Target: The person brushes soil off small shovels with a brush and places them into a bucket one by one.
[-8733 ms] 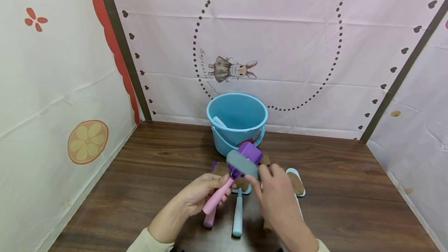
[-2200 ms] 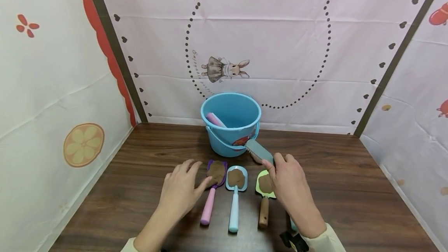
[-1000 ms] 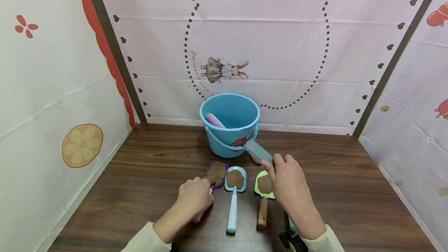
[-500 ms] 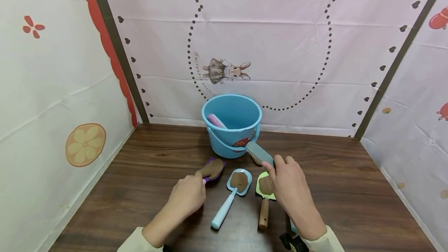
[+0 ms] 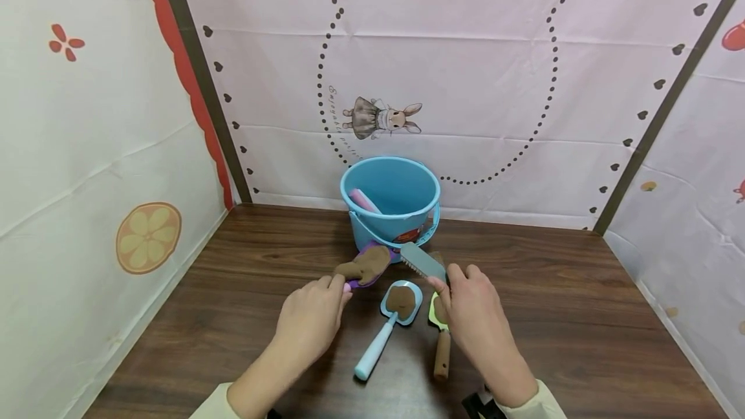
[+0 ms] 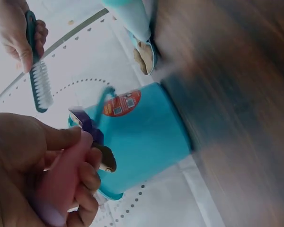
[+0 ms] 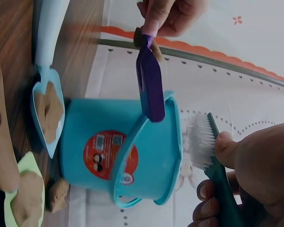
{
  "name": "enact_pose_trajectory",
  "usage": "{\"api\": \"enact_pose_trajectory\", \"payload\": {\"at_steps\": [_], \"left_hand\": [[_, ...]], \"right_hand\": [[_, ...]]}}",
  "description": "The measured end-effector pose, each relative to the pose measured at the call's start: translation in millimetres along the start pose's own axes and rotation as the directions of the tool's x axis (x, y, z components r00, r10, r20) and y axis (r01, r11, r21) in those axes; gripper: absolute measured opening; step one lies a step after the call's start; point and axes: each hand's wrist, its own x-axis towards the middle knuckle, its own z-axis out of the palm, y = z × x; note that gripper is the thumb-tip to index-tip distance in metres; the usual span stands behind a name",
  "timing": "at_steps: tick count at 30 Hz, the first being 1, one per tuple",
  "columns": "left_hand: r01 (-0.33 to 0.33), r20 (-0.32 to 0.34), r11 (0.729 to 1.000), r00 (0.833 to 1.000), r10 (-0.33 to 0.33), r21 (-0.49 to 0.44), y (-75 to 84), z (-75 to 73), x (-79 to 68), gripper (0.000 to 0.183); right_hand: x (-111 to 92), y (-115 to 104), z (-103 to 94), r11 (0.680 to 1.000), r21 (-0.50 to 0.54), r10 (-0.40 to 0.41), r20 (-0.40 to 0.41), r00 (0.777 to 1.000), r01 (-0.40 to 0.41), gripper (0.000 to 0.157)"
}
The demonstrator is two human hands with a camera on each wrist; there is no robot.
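Note:
My left hand (image 5: 311,315) grips the pink handle (image 6: 64,184) of a purple toy shovel (image 7: 151,90), raised in front of the bucket. Brown, clay-like stuff (image 5: 372,264) covers the shovel's blade. In my right hand (image 5: 480,322) is a brush (image 5: 423,260) with a teal-grey back and white bristles, held a little right of the blade and apart from it. Behind both stands a light blue bucket (image 5: 362,233) with a pink handle (image 5: 363,200) leaning inside it.
On the wooden table (image 5: 233,290) lie a light blue shovel (image 5: 375,344) and a green shovel with a wooden handle (image 5: 442,354), both bearing brown stuff. A loose brown lump (image 7: 59,195) sits by the bucket. Patterned cloth (image 5: 483,83) walls the back and sides.
A pink handle now stands in the bucket. My left hand took the purple shovel off the table and raised it towards the bucket; the light blue shovel's handle swung left. The brush shifted slightly left.

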Motion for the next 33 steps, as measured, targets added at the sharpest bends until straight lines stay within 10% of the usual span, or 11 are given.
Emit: {"api": "enact_pose_trajectory", "payload": {"at_steps": [6,13,33], "left_hand": [[-0.047,-0.125,0.990,0.990,0.064,0.131,1.4,1.1,-4.9,0.023],[-0.046,-0.319,0.979,0.941,0.110,0.200,5.6,12.6,-1.0,0.033],[-0.059,-0.444,0.964,0.879,0.172,0.258,46.6,25.1,13.8,0.045]], "right_hand": [[-3,-10,3.5,0.999,-0.022,-0.036,-0.013,0.999,0.036,0.038],[-12,-26,9.9,0.987,-0.045,-0.157,-0.081,0.984,0.153,0.039],[-11,-23,39.4,0.984,-0.164,-0.098,-0.211,0.973,0.063,0.040]]}}
